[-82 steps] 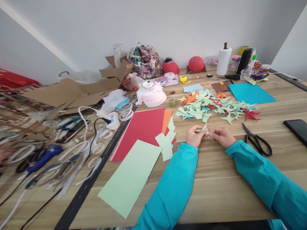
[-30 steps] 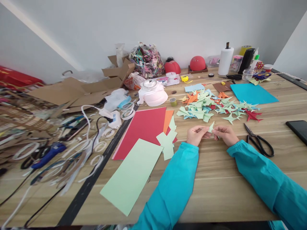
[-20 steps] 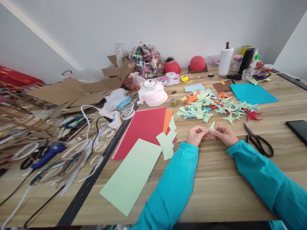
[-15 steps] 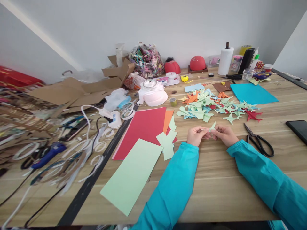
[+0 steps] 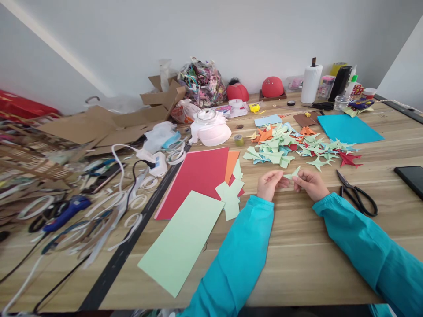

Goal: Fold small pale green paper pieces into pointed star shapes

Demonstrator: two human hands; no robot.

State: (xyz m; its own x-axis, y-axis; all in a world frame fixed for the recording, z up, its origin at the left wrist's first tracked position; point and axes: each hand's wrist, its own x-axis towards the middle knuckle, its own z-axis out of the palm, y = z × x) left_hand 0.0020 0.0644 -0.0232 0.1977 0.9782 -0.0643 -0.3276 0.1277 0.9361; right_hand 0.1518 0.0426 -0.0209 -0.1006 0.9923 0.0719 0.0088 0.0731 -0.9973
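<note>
A small light green folded paper piece (image 5: 292, 174) with pointed tips is held above the table between both hands. My left hand (image 5: 270, 184) pinches its left end. My right hand (image 5: 311, 184) grips its right side between thumb and fingers. Just beyond lies a pile of folded paper pieces (image 5: 277, 145), mostly green, with some orange, red and blue. To the right of my right hand rest black-handled scissors (image 5: 358, 196). Left of my left hand are cut green paper pieces (image 5: 232, 198), a large green sheet (image 5: 181, 242) and a red sheet (image 5: 198, 182).
Blue paper (image 5: 350, 128) lies at the back right, and a black phone (image 5: 411, 179) at the right edge. A white bottle (image 5: 311, 84) stands by the wall. On the left are a blue glue gun (image 5: 68, 214), a power strip (image 5: 158, 165), cables and cardboard (image 5: 82, 125).
My left thumb and fingers have shifted slightly left, opening a gap between the hands. More of the green folded paper shows, and it points more to the left.
</note>
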